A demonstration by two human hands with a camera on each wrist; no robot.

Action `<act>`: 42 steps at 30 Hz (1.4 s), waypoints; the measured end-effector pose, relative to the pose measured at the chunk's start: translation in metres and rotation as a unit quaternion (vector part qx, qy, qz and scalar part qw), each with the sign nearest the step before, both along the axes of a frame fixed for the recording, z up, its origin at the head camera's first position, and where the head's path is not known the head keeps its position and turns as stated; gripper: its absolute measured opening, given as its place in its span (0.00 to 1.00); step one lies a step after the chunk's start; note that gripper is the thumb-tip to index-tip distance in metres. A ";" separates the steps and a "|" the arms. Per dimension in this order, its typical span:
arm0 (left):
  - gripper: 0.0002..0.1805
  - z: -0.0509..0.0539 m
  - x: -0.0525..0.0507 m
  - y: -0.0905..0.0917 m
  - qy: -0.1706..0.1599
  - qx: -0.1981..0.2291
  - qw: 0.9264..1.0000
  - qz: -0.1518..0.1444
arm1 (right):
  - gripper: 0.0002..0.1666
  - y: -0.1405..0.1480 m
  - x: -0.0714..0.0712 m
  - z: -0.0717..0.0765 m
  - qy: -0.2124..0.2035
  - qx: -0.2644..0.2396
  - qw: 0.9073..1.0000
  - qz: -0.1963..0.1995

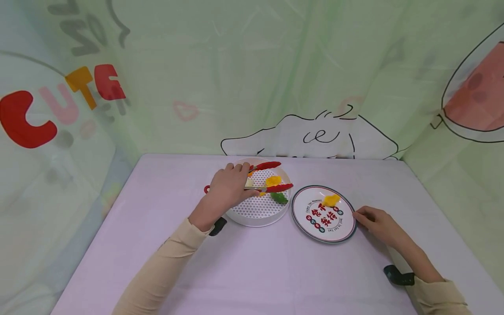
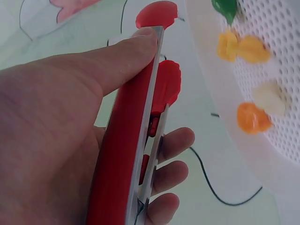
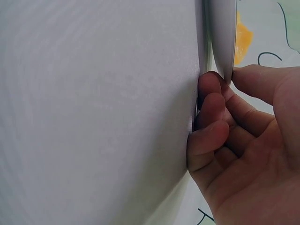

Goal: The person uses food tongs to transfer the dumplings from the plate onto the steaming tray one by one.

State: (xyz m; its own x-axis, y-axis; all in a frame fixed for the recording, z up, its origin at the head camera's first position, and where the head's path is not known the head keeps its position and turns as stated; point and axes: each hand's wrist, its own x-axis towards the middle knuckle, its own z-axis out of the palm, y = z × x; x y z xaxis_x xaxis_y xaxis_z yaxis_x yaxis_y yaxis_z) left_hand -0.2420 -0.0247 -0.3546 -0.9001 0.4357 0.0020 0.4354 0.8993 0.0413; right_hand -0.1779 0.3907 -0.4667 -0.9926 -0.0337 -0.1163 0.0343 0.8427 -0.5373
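Note:
My left hand (image 1: 230, 186) grips red-and-steel tongs (image 2: 124, 136) between thumb and fingers. In the head view the red tong tips (image 1: 279, 188) are spread apart above a round white perforated basket (image 1: 256, 221). Inside the basket lie a yellow piece (image 1: 273, 180), a green piece (image 1: 279, 198), and, in the left wrist view, an orange piece (image 2: 253, 118) and a pale piece (image 2: 269, 97). Nothing shows between the tips. My right hand (image 1: 379, 225) pinches the right rim of a white plate (image 1: 303, 218) with red lettering. One yellow piece (image 1: 331, 201) sits on that plate.
Basket and plate stand side by side on a pale lilac table (image 1: 252, 271). Behind the table's back edge hangs a green printed cloth (image 1: 244, 87), which also covers both sides.

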 end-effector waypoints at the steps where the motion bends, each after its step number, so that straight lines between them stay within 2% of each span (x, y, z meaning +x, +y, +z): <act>1: 0.46 -0.001 0.002 0.004 0.004 0.000 1.000 -0.006 | 0.22 0.000 0.000 0.000 0.001 0.001 1.000 0.000; 5: 0.47 -0.006 0.007 0.019 0.010 -0.011 1.000 -0.026 | 0.22 0.001 -0.001 -0.002 0.000 0.003 1.000 -0.002; 14: 0.46 -0.010 0.014 0.052 0.009 -0.028 0.999 -0.045 | 0.21 0.001 -0.001 -0.002 -0.001 0.008 1.000 -0.005; 18: 0.45 -0.015 0.016 0.066 0.014 -0.023 0.998 -0.051 | 0.21 0.001 -0.001 -0.002 -0.001 0.008 1.000 -0.004; 30: 0.46 -0.041 0.008 0.107 0.011 -0.036 0.997 -0.061 | 0.23 0.000 -0.002 -0.001 -0.010 0.008 1.000 -0.011; 38: 0.47 -0.052 0.009 0.121 0.008 -0.049 0.997 -0.067 | 0.23 0.000 -0.002 -0.001 -0.015 0.007 1.000 -0.009; 42: 0.46 -0.054 0.012 0.122 -0.001 -0.039 0.997 -0.065 | 0.22 0.001 -0.002 -0.001 -0.007 0.015 1.000 -0.004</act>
State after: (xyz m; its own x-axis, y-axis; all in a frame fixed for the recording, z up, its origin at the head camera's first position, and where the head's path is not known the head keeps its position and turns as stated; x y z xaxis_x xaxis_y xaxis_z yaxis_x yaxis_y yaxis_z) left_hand -0.2295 0.0974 -0.4084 -0.8358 0.5477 -0.0384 0.5488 0.8356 -0.0256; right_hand -0.1801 0.3914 -0.4672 -0.9911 -0.0215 -0.1317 0.0494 0.8575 -0.5121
